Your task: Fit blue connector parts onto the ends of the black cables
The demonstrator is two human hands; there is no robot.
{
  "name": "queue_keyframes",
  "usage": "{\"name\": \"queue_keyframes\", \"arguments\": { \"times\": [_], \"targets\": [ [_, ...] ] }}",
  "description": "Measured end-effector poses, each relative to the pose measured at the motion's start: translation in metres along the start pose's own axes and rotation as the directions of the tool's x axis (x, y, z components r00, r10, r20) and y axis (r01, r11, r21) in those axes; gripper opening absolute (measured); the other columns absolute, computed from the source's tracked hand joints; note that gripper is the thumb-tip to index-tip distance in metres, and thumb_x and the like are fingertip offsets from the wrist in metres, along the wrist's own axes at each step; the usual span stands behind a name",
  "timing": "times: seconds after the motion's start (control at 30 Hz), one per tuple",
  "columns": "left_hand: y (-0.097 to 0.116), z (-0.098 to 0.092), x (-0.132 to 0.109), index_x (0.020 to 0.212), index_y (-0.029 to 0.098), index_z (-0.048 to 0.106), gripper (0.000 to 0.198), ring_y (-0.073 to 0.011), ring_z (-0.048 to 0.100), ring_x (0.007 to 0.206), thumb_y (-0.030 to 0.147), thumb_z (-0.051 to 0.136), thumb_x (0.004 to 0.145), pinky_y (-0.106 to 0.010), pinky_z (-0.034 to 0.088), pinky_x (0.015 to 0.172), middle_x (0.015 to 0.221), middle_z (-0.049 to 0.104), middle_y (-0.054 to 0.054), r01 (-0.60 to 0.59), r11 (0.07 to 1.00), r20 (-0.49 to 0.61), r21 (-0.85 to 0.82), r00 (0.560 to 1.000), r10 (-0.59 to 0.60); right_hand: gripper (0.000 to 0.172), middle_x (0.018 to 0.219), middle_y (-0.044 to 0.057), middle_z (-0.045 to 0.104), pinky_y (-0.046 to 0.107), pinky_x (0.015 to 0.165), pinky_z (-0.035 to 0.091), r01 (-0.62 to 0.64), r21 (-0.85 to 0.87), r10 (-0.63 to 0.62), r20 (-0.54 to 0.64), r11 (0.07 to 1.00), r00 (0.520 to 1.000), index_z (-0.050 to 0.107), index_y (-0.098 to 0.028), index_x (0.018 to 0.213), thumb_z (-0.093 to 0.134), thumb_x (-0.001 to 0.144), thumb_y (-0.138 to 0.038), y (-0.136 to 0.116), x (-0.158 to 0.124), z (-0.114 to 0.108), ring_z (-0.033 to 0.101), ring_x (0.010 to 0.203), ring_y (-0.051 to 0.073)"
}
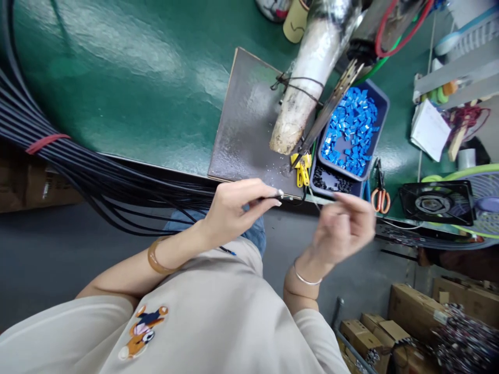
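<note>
My left hand (237, 208) is closed in a pinch on a thin black cable, its end poking past the fingertips at the bench's front edge. More cables run in a thick black bundle (97, 171) to the left of this hand. My right hand (345, 228) is raised to the right, apart from the left one. Motion smears its curled fingers, so whether they hold anything is unclear. Just beyond the hands lie a yellow tool (302, 169) and a blue-grey bin (380, 122) of small blue pieces. Under that bin sits another with small black pieces (331, 179).
Above a dark board (245, 114) hangs a foil-wrapped duct (300, 98) with a metal rod beside it. Orange-handled cutters (380, 192), a black fan (436, 202) and papers (431, 130) lie rightward on the green bench (136, 93). Cardboard boxes (417, 311) stand at lower right.
</note>
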State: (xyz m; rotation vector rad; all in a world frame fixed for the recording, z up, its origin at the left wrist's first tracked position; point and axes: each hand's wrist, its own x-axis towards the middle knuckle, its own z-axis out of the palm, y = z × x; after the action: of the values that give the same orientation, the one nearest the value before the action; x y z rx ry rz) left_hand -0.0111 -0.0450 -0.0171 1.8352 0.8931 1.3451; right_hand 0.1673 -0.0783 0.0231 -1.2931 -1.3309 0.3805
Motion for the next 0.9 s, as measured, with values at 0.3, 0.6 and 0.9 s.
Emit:
{"name": "queue_keyframes", "arguments": {
  "times": [0.3,0.6,0.9],
  "targets": [
    [-0.013,-0.024,0.006,0.07,0.014,0.062,0.027,-0.0072,0.047,0.045,0.028,0.059,0.093,-0.019,0.034,0.046,0.052,0.056,0.001,0.411,0.843,0.81,-0.347,0.585,0.048,0.012,0.067,0.001,0.07,0.029,0.066,0.045,0.077,-0.783,0.307,0.329,0.618,0.893,0.059,-0.022,0.08,0.069,0.085,-0.028,0.004,0.081,-0.077,0.065,0.062,0.014],
    [-0.022,-0.032,0.017,0.096,0.014,0.065,0.027,-0.0007,0.036,0.035,0.03,0.078,0.078,-0.017,0.016,0.034,0.072,0.069,-0.004,0.615,0.113,0.529,-0.781,0.747,-0.403,0.005,0.098,0.008,0.069,0.031,0.073,0.033,0.401,-0.864,0.198,0.469,0.303,0.861,0.061,-0.021,0.086,0.057,0.089,-0.022,0.085,0.138,-0.057,0.057,0.088,0.018],
    [-0.014,-0.023,0.02,0.084,0.013,0.062,0.021,-0.0007,0.036,0.039,0.028,0.075,0.079,-0.018,0.017,0.037,0.065,0.06,0.002,0.597,0.181,0.474,-0.782,0.756,-0.451,0.009,0.084,0.006,0.066,0.031,0.068,0.031,0.341,-0.887,0.12,0.393,0.312,0.912,0.052,-0.02,0.075,0.058,0.081,-0.018,0.097,0.146,-0.046,0.052,0.073,0.015]
  ]
}}
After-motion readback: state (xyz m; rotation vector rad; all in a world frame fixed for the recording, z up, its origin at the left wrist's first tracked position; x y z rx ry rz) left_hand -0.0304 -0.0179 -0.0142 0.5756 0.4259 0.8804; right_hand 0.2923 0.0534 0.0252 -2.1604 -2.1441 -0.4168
